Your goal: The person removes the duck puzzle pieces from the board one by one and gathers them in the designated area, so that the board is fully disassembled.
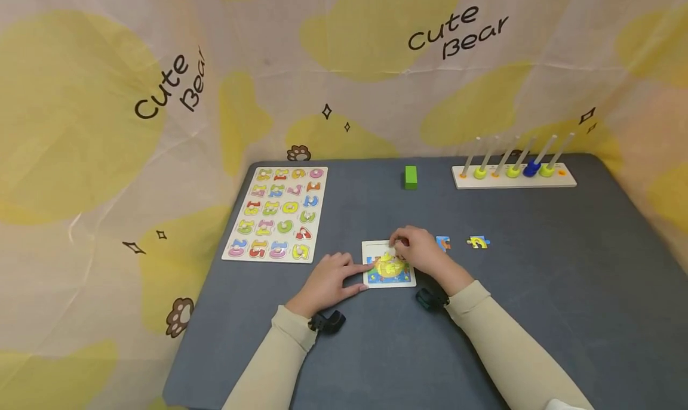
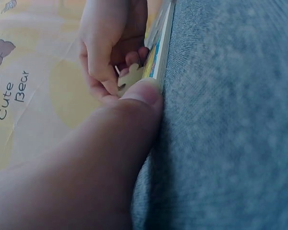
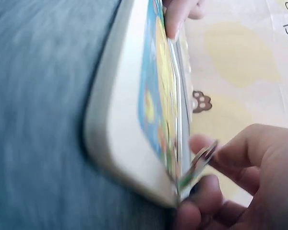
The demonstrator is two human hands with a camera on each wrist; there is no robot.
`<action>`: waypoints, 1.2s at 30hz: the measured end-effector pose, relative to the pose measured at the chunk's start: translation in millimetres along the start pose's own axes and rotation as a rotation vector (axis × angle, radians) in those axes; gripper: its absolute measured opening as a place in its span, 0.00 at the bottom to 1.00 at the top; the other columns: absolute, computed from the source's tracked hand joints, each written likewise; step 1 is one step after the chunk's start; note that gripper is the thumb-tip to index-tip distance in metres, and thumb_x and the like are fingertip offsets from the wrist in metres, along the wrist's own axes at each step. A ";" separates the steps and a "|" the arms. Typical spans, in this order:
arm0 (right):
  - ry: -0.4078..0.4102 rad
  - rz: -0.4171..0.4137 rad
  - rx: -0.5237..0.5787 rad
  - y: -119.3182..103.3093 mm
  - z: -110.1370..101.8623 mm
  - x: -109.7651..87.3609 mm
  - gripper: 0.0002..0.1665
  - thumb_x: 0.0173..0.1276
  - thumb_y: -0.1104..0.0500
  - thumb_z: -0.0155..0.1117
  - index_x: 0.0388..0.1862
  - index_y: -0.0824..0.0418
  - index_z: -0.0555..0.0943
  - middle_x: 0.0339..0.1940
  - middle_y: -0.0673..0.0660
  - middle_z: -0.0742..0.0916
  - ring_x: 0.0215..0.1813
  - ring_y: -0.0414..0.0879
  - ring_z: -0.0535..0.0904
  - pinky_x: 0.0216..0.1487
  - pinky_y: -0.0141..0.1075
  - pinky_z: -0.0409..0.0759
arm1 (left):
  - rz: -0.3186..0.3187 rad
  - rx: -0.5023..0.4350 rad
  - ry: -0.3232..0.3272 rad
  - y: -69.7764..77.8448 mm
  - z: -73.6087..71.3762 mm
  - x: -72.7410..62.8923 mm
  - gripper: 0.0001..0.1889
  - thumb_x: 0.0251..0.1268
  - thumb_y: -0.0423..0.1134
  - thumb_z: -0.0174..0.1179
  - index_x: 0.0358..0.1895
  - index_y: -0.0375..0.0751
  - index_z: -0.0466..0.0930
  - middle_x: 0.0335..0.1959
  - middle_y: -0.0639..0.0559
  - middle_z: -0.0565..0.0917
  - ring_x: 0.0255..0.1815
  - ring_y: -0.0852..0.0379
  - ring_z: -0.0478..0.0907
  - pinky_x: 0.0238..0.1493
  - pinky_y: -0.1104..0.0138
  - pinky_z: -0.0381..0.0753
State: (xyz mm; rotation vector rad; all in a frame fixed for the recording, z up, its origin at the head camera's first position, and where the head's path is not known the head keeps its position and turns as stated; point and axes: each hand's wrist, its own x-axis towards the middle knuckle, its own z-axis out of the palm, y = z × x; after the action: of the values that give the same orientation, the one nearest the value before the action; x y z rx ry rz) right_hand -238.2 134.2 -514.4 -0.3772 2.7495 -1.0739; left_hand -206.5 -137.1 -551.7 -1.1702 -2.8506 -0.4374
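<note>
A small square jigsaw puzzle in a white-rimmed tray [image 1: 395, 285] lies on the table, with a yellow and blue picture partly filled in. My left hand [image 1: 329, 281] holds it from the left, forefinger stretched onto the picture and thumb at the near left corner. Above the tray's far right part, my right hand [image 1: 421, 252] pinches a jigsaw piece [image 3: 198, 166]. Its pale back shows in the left wrist view, where the piece [image 2: 129, 80] stands tilted. Two loose pieces lie to the right, a blue and orange one [image 1: 443, 243] and a yellow and blue one [image 1: 478, 242].
A number puzzle board [image 1: 269, 216] lies at the table's back left. At the back stand a green block [image 1: 411, 178] and, farther right, a white peg base [image 1: 513, 183] with upright rods and coloured beads. Patterned fabric [image 1: 371, 70] hangs behind the grey table [image 1: 537, 302].
</note>
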 end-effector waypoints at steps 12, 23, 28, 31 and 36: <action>-0.065 -0.174 -0.009 15.3 -15.1 -13.1 0.23 0.71 0.58 0.75 0.64 0.60 0.84 0.49 0.57 0.78 0.35 0.44 0.71 0.38 0.39 0.73 | -0.003 -0.001 -0.029 3.6 -3.1 0.5 0.28 0.73 0.61 0.64 0.74 0.66 0.76 0.34 0.60 0.67 0.33 0.61 0.60 0.41 0.63 0.60; 0.139 -0.184 0.019 52.2 -82.3 -42.8 0.25 0.61 0.61 0.82 0.57 0.61 0.86 0.47 0.56 0.89 0.45 0.54 0.84 0.43 0.41 0.78 | -0.026 -0.033 -0.020 3.5 -3.4 -3.4 0.28 0.72 0.59 0.66 0.74 0.66 0.77 0.33 0.61 0.66 0.32 0.61 0.60 0.42 0.64 0.60; 0.213 -0.139 -0.067 93.9 -126.4 -69.6 0.24 0.66 0.63 0.78 0.60 0.66 0.86 0.51 0.61 0.87 0.49 0.56 0.85 0.46 0.27 0.78 | -0.011 -0.027 -0.014 3.7 -3.8 0.0 0.29 0.72 0.60 0.66 0.74 0.66 0.76 0.33 0.61 0.67 0.32 0.62 0.60 0.41 0.64 0.60; 0.211 -0.106 -0.160 115.4 -142.5 -84.2 0.23 0.66 0.63 0.78 0.59 0.67 0.87 0.53 0.63 0.86 0.45 0.54 0.82 0.41 0.25 0.75 | -0.008 -0.030 -0.015 4.0 -3.9 1.0 0.29 0.72 0.59 0.66 0.74 0.65 0.76 0.33 0.61 0.67 0.32 0.61 0.60 0.41 0.64 0.60; 0.194 -0.113 -0.254 142.6 -146.9 -94.5 0.20 0.62 0.64 0.81 0.53 0.66 0.89 0.53 0.64 0.88 0.45 0.57 0.82 0.43 0.41 0.81 | -0.009 -0.019 -0.017 2.8 -4.0 1.4 0.28 0.72 0.59 0.66 0.74 0.65 0.77 0.33 0.61 0.68 0.33 0.61 0.61 0.42 0.63 0.60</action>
State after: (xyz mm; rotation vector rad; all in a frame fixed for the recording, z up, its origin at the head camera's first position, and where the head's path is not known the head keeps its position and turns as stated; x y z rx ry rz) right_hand -208.5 357.3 -499.1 -0.4915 3.0826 -0.8232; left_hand -205.8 -135.4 -547.0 -1.1698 -2.8738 -0.4575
